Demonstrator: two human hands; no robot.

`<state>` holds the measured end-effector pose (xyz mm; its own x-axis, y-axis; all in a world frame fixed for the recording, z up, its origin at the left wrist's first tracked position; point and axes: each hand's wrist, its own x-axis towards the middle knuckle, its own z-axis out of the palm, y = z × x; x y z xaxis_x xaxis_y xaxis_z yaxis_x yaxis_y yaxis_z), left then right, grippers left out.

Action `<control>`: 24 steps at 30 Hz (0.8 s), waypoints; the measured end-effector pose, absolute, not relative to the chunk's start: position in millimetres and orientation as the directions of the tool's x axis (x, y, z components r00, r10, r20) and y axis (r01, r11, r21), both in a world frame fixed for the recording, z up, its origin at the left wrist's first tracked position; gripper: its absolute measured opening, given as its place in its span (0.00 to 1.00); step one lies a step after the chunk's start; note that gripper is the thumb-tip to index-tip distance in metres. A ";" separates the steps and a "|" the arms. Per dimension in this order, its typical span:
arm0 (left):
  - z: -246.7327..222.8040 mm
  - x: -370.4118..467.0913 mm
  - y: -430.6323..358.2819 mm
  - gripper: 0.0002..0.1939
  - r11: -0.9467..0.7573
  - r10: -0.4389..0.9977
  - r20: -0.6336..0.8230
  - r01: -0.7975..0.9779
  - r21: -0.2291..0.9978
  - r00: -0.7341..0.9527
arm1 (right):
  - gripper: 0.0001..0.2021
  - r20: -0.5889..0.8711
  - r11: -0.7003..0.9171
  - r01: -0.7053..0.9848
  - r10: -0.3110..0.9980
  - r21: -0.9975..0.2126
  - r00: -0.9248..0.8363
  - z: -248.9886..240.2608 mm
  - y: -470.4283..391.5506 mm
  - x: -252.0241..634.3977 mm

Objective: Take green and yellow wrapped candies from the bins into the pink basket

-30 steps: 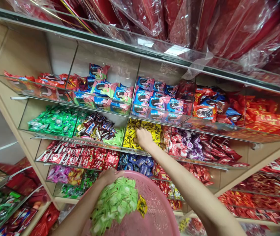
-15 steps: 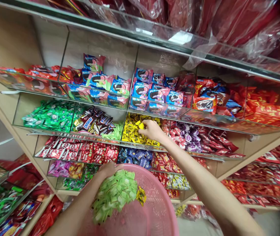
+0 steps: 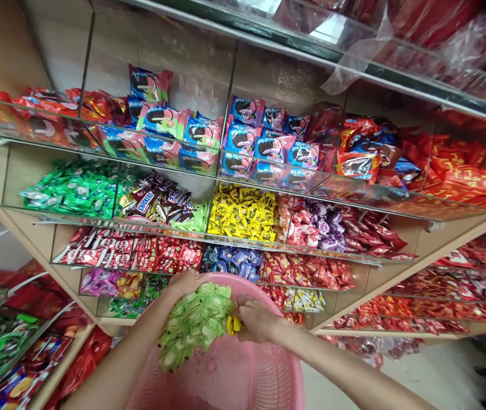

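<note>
My left hand (image 3: 187, 283) is closed on the far rim of a pink plastic basket (image 3: 296, 364). In the basket's left part lies a heap of light green wrapped candies (image 3: 197, 322). My right hand (image 3: 253, 320) is down inside the basket, just right of that heap, fingers drawn together. Yellow-wrapped candies (image 3: 233, 326) show at its fingertips; how many it holds is hidden. Beyond the basket, a shelf compartment holds a pile of similar yellow candies (image 3: 243, 213).
Glass-fronted shelves (image 3: 225, 242) rise ahead in tiers. Snickers bars (image 3: 145, 202) and green packets (image 3: 76, 191) fill compartments left of the yellow candies, purple and white sweets (image 3: 326, 228) to the right. Blue cookie packs (image 3: 240, 136) stand above. Another candy display (image 3: 7, 347) is at lower left.
My right hand has moved from the yellow candy compartment down and toward me into the basket. My left hand stays on the rim. The view has shifted slightly.
</note>
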<state>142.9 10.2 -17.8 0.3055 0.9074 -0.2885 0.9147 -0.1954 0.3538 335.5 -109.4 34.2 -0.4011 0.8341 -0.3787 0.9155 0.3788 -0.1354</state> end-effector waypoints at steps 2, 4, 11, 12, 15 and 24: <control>-16.9 143.2 10.1 0.35 -0.193 0.906 -0.293 0.914 0.357 0.305 | 0.18 -0.437 0.339 0.939 0.837 -0.059 -0.330 25.7 -115.5 328.5; -18.2 143.1 10.9 0.35 -0.192 0.908 -0.289 0.915 0.355 0.303 | 0.20 -0.479 0.297 0.955 0.836 -0.015 -0.268 18.0 -119.2 322.2; -25.6 141.9 13.9 0.37 -0.206 0.908 -0.281 0.915 0.346 0.311 | 0.19 -0.518 0.238 0.970 0.824 -0.050 -0.229 0.0 -121.4 315.3; -25.9 141.9 14.1 0.37 -0.207 0.908 -0.281 0.917 0.342 0.310 | 0.19 -0.517 0.226 0.973 0.828 -0.048 -0.217 -0.2 -121.7 315.5; -25.5 142.2 14.3 0.37 -0.212 0.905 -0.287 0.919 0.333 0.313 | 0.19 -0.527 0.199 0.979 0.827 -0.052 -0.196 0.6 -122.7 316.6; -18.7 143.8 11.5 0.38 -0.210 0.901 -0.303 0.922 0.325 0.311 | 0.19 -0.545 0.112 0.986 0.823 -0.120 -0.160 6.1 -122.8 322.7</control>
